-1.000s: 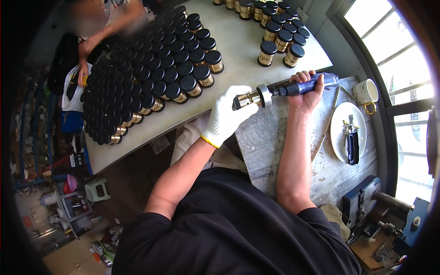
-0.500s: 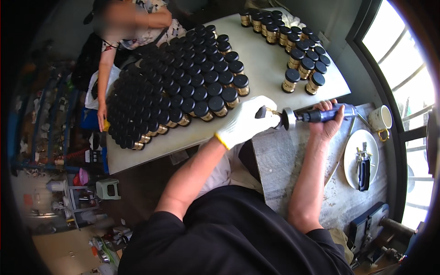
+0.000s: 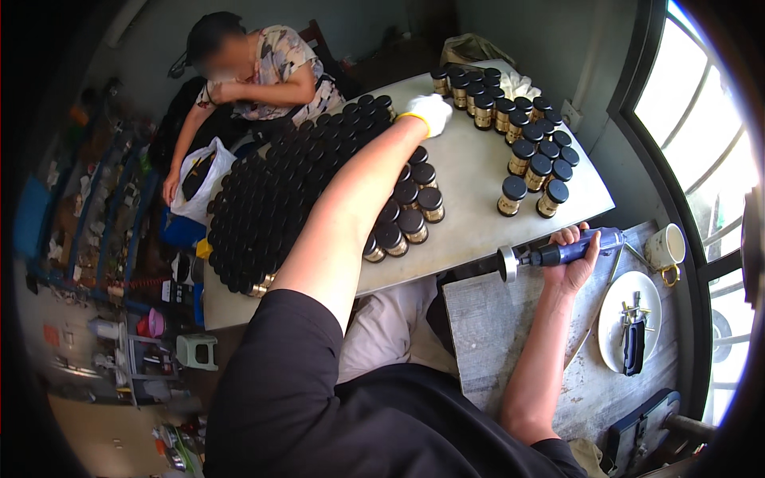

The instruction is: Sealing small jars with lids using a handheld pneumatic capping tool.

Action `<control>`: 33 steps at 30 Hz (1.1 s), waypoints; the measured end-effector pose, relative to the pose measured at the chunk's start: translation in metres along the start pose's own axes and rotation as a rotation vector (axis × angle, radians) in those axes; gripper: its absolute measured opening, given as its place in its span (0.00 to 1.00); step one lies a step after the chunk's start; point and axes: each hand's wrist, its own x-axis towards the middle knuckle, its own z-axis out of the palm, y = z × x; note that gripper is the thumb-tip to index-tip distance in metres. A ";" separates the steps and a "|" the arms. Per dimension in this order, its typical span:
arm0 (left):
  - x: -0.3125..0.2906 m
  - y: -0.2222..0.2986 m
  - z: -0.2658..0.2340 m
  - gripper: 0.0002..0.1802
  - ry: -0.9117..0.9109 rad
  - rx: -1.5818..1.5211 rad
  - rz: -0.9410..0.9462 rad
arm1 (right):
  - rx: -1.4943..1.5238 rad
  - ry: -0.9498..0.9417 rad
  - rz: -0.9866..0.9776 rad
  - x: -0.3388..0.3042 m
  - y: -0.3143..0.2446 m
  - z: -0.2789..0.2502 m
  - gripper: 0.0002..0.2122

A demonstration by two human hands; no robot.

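My right hand [image 3: 570, 260] is wrapped round a blue hand-held power tool [image 3: 594, 241], which has a round metal head [image 3: 508, 264] pointing left. The tool is held level over the small grey work board. My left hand [image 3: 430, 114], in a white glove with a yellow cuff, reaches far across the table to the back edge of a large packed group of small jars [image 3: 303, 175]. These have black lids and gold-coloured bodies. The left fingers are turned away and hidden, so I cannot tell whether anything is in them. A second group of like jars [image 3: 535, 169] stands at the right.
A co-worker [image 3: 271, 68] sits at the far left beside a white bag [image 3: 209, 179]. On the grey board [image 3: 494, 319] at my right stand a white plate [image 3: 610, 350] with small metal parts and a white mug [image 3: 664, 245]. A barred window [image 3: 721, 151] is beyond.
My left hand has left the tool's head and moved far forward over the table. The small part it held there no longer shows. My right hand keeps the tool; the head view has tilted up.
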 end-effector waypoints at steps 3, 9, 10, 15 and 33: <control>0.004 -0.018 -0.004 0.16 -0.053 0.132 -0.153 | -0.032 0.046 -0.006 -0.001 -0.002 0.004 0.14; 0.043 -0.022 -0.015 0.24 -0.004 -0.063 -0.249 | -0.025 0.077 0.002 -0.002 0.006 0.008 0.14; 0.055 -0.031 -0.016 0.25 0.093 -0.174 -0.305 | -0.025 0.068 0.016 -0.002 0.008 0.010 0.14; 0.102 -0.047 -0.015 0.25 0.286 -0.444 -0.167 | -0.036 0.035 0.015 -0.003 0.009 0.008 0.14; 0.103 -0.027 -0.042 0.20 -0.407 -0.888 0.060 | -0.054 0.088 0.026 -0.003 0.017 0.013 0.14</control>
